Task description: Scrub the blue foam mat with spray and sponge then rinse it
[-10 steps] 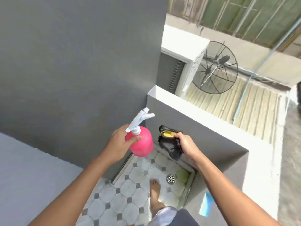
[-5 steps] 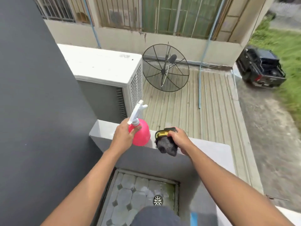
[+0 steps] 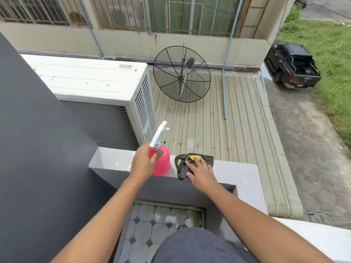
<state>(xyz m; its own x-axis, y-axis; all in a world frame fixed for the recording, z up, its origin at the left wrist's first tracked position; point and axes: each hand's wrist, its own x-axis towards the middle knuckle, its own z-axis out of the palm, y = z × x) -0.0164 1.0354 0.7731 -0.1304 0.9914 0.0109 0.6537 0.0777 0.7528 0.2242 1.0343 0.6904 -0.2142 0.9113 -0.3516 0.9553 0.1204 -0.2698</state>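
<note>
Staging step, likely: left hand (image 3: 143,164) grips pink plastic spray bottle (image 3: 163,162) upright on white ledge (image 3: 112,158), right hand (image 3: 201,173) spread flat on black-yellow sponge (image 3: 208,158) beside it; blue foam mat unseen, so next needs locating it.

Sponge cloth (image 3: 182,168) partly under right hand (image 3: 200,172), drain (image 3: 182,227) mostly behind grey shorts (image 3: 199,245)

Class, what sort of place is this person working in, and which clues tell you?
Probably an upstairs balcony of a house: a low parapet wall, an air-conditioner outdoor unit beyond it, and a satellite dish on the ribbed roof below.
</note>
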